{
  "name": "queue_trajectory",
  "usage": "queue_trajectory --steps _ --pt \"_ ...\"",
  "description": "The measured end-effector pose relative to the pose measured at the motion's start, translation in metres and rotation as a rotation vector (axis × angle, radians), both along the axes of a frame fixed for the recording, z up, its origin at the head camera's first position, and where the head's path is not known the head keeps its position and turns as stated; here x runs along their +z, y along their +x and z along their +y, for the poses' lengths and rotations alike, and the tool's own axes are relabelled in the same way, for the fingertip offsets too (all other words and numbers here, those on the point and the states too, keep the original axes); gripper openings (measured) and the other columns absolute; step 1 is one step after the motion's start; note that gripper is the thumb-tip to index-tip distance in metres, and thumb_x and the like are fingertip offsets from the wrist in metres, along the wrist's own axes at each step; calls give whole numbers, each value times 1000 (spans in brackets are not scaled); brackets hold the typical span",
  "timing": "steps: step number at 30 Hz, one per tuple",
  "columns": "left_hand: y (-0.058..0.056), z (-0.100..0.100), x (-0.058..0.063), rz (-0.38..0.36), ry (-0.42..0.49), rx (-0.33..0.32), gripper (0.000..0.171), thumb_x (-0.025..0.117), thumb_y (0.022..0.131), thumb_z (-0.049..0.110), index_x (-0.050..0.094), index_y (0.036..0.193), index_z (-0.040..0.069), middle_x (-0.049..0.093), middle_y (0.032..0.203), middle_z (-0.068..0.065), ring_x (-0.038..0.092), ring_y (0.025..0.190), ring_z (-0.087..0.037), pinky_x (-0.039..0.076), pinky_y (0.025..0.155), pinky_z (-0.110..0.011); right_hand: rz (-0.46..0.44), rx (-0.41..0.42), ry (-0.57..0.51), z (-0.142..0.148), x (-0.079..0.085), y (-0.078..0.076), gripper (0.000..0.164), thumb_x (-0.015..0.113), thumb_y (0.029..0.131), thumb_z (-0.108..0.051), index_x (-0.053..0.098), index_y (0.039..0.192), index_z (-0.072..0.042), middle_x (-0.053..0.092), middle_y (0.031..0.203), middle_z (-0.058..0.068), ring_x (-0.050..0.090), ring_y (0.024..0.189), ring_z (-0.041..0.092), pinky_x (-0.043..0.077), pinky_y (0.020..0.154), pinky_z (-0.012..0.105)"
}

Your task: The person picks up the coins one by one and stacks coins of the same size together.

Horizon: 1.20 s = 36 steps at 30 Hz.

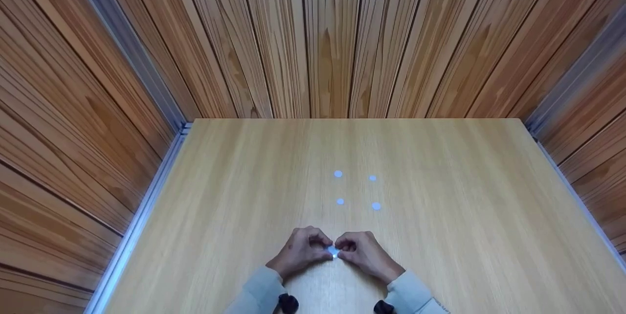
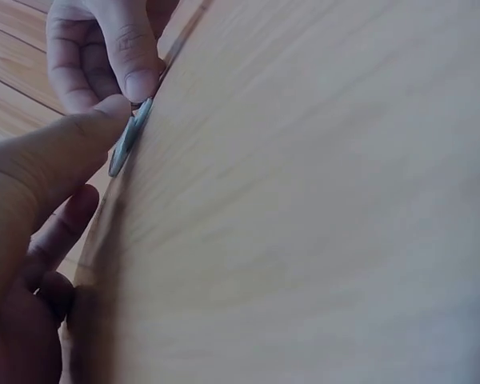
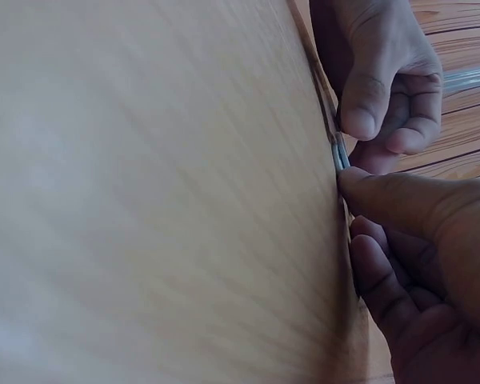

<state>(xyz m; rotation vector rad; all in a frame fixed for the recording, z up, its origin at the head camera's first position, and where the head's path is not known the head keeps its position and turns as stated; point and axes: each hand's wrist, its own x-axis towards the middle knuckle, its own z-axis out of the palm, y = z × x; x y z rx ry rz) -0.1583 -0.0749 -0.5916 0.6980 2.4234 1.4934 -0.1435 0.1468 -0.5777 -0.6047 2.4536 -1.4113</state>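
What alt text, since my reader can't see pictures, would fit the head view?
A person's left hand and right hand hold a small pale piece between them at a wooden table. Beyond lie four small pale discs in a rough square, with plank walls behind.

Head cam's decently bright and pretty even, with a cool bluish shine on the metal rail (image 1: 132,235) and soft shadows under the left hand (image 1: 304,251) and right hand (image 1: 364,254). Tiny white glint on the small pale piece (image 1: 333,250) too. Wide lens though, so the wall planks (image 1: 330,40) fan out toward the corners. Both wrist cams are way dimmer and hazy: tabletop (image 2: 320,208) grain's all smeared, and honestly I can't quite make out the piece's edges there.
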Motion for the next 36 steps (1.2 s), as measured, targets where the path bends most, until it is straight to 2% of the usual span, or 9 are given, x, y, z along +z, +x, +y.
queue_trajectory --steps 5,12,20,33,36 --pt "-1 -1 2 -31 -54 36 21 87 77 17 75 95 19 68 93 16 60 94 -5 40 95 -32 -11 1 8 0 1 -1 12 74 88 -3 75 99 -6 72 92 1 61 77 7 49 68 22" --pt "-2 1 4 -87 -107 48 21 87 76 14 75 91 21 64 93 16 56 95 -7 40 94 -33 -15 -2 -14 0 1 1 12 75 87 -1 74 98 -6 72 90 5 60 75 7 48 67 21" --pt "-2 5 4 -83 -82 21 19 87 77 13 74 90 18 64 90 14 57 90 -5 46 85 -26 -10 -14 -7 -2 0 1 10 74 88 -2 75 97 -7 72 86 1 59 74 5 47 67 21" --pt "-1 7 5 -92 -96 26 18 86 78 14 74 91 21 63 90 16 56 90 -5 46 86 -28 13 -2 -15 1 -1 1 9 74 87 -1 73 95 -5 71 88 3 60 75 6 49 67 22" --pt "0 8 5 -61 -94 18 18 86 78 14 74 90 19 64 90 16 56 90 -4 47 85 -26 20 5 -15 1 -1 1 9 74 88 0 72 95 -5 71 88 3 60 75 6 50 68 22"
